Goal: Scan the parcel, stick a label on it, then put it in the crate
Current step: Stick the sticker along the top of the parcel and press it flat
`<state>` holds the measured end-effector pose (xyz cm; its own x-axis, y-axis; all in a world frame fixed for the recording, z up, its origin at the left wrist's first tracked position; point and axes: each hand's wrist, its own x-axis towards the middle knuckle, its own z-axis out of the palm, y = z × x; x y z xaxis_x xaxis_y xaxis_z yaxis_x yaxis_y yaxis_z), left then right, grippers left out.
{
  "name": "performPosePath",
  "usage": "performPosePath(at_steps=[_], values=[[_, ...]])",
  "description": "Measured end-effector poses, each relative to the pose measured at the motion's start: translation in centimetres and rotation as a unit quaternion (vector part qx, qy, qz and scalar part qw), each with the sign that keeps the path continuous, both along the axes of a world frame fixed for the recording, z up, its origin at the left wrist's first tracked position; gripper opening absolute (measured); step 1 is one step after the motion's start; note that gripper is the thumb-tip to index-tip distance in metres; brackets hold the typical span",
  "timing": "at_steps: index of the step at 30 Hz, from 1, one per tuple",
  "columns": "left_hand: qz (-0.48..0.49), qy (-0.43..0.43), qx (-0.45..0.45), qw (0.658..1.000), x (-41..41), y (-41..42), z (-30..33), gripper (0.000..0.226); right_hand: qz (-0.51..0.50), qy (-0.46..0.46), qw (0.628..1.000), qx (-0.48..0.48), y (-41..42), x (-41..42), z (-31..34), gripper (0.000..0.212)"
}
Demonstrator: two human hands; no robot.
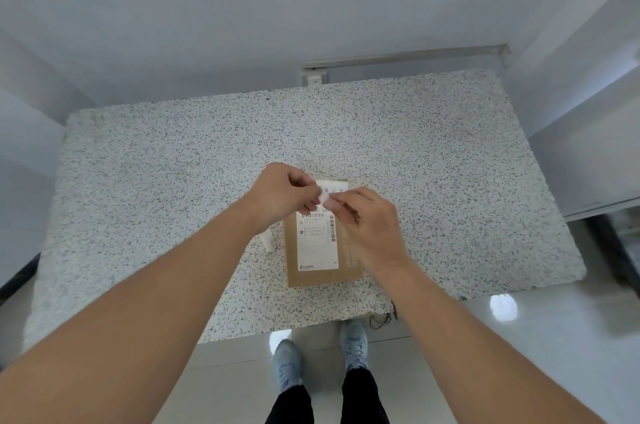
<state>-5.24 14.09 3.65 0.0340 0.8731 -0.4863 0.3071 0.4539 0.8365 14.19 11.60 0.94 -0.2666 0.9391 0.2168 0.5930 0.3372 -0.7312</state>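
Both hands (325, 202) pinching label (325, 197) over parcel (320, 250)

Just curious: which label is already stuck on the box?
The big printed shipping label lies flat on the parcel; the small white label is pinched between both hands.

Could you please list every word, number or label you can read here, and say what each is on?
"65 08": partial digits on the white shipping label of the cardboard parcel; the hands hide the rest.
Barcodes and small print on that label: too blurred to read.
Pale lettering along the parcel's right side: unreadable.
Small sticker between the fingertips: nothing legible.
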Motion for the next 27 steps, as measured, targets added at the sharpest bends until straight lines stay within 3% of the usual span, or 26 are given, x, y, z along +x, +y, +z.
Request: performPosePath(at_steps=[3,7,10,12,15,21,27], values=[[-0.007,0.047,0.033,0.998,0.0,0.0,-0.5,0.006,-0.029,0.011,0.997,-0.076,-0.1,1.0,-0.1,0.028],[-0.026,0.04,0.043,0.998,0.0,-0.3,-0.8,0.008,-0.153,0.065,0.967,-0.192,0.3,1.5,-0.5,0.029],[-0.028,0.043,0.043,0.998,0.1,-0.5,-1.1,0.011,-0.191,0.083,0.947,-0.245,1.1,1.3,-0.9,0.024],[-0.026,0.047,0.038,0.998,0.0,-0.6,-1.4,0.01,-0.201,0.084,0.942,-0.253,1.6,1.1,-1.2,0.007],[-0.007,0.058,0.03,0.998,0.0,-0.5,-1.8,0.005,-0.2,0.082,0.944,-0.251,2.1,0.9,-1.7,0.016],[0.063,0.146,0.018,0.987,0.5,0.0,-3.3,0.02,-0.175,0.084,0.949,-0.249,3.2,0.3,-2.5,0.011],[0.049,0.24,0.044,0.968,1.0,1.3,-4.5,0.025,-0.162,0.037,0.956,-0.242,4.5,-0.2,-3.5,0.015]])
